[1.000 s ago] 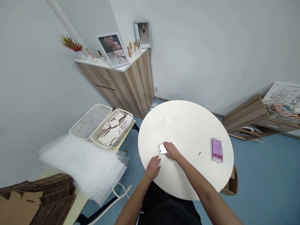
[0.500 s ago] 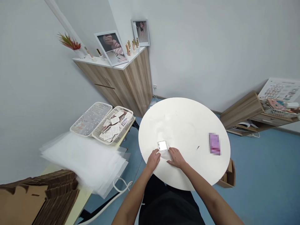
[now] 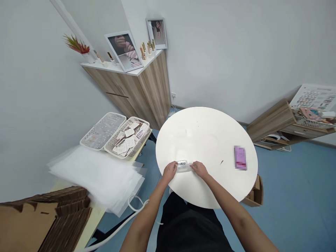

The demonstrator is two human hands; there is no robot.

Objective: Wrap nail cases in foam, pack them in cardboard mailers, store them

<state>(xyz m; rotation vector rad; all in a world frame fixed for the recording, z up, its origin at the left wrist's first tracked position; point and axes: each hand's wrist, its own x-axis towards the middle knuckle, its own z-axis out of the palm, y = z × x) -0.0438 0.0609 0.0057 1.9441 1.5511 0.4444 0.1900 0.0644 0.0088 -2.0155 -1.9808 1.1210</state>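
Observation:
A small clear box (image 3: 181,163) with a row of dark-patterned pieces showing lies near the front left of the round white table (image 3: 210,122). A strip of translucent plastic film (image 3: 184,169) is folded along its near side. Fingers of my left hand (image 3: 170,171) are closed at the left end of the box and film. My right hand (image 3: 200,169) is pinched on the right end of the film. How far the film goes round the box I cannot tell.
A blurred purple item (image 3: 240,158) lies on the table's right side. On the side table at left are white baskets (image 3: 125,140) of cards and clear pieces, stacked translucent sheets (image 3: 97,175) and folded cardboard (image 3: 28,224). A cardboard box (image 3: 258,197) stands on the floor.
The box's bright white face is no longer showing; dark-patterned pieces are visible instead. My right hand has gone from lying flat with fingers spread to pinching the film.

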